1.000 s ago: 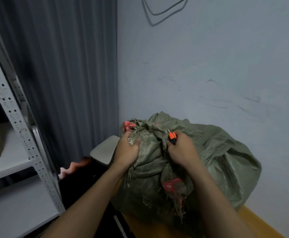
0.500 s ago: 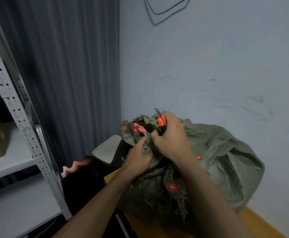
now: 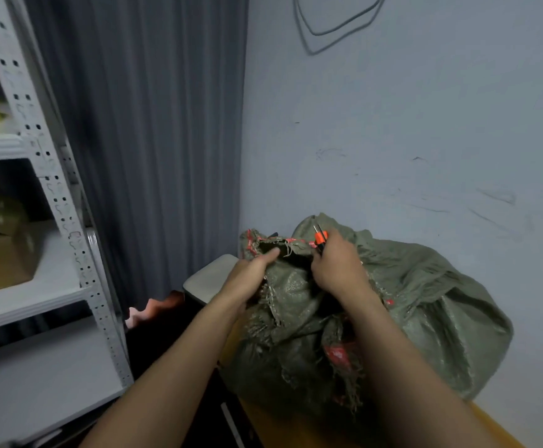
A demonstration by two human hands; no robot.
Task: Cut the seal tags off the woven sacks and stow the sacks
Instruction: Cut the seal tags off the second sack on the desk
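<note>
- Looking down over two bare forearms into a dim, bluish room corner.
- Sitting on the wooden bench [image 3: 493, 426], toward its far left corner and leaning against the pale wall [image 3: 409, 130]: a bulging green woven sack [image 3: 431, 305], crumpled, with frayed threads hanging from its folds.
- Gripping the sack's ragged mouth at its upper left with the left hand [image 3: 249, 274], fingers curling into the cloth and thumb lying along the rim.
- Holding a cutting tool [image 3: 320, 236] in the right hand [image 3: 336, 268], just right of the left hand at the same rim; fingers wrapping tightly round the orange-and-black handle, thin metal tip pointing up toward the wall.
- Showing red patches [image 3: 251, 241] along the rim and lower on the sack's front; too blurred for telling seal tags from print.
- Standing just beyond the bench's left edge, below the left hand: a pale grey stool [image 3: 210, 278].
- Hanging behind the stool, filling the corner: a dark grey pleated curtain [image 3: 154, 130].
- Rising at the far left: a white perforated shelving rack [image 3: 55, 189], carrying a cardboard box [image 3: 3, 258] on its middle shelf.
- Looping high on the wall: a thin grey cable [image 3: 339, 25].
</note>
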